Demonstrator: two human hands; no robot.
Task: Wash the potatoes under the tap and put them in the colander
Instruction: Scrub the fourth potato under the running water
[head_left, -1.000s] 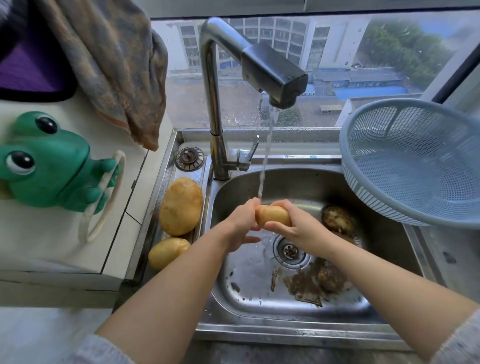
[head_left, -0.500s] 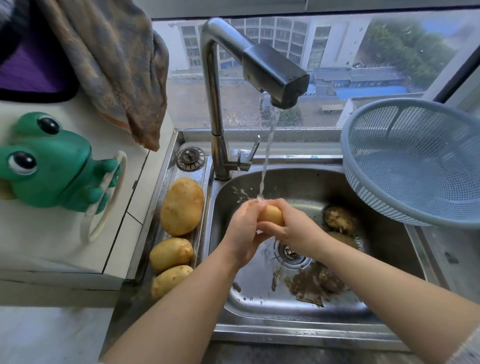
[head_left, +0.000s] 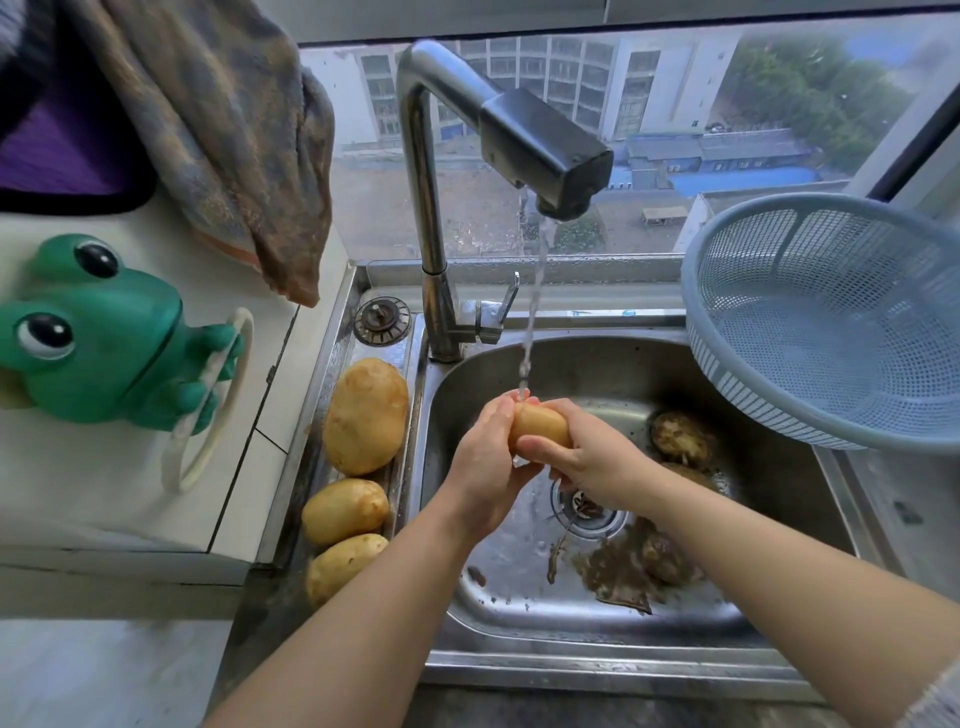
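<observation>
One potato (head_left: 537, 423) is held over the sink (head_left: 519, 623), above the drain and directly under the tap (head_left: 540, 140). The water stream (head_left: 532, 312) lands on its upper end. The left hand (head_left: 483, 467) and right hand (head_left: 592, 462) both grip it, fingers (head_left: 540, 447) curled round it from opposite sides. Muddy potatoes (head_left: 680, 436) lie inside the sink, along its right side. Three clean potatoes (head_left: 366, 415) lie in a row on the ledge at the sink's left edge. The colander (head_left: 810, 291) sits tilted over the sink's back right corner.
</observation>
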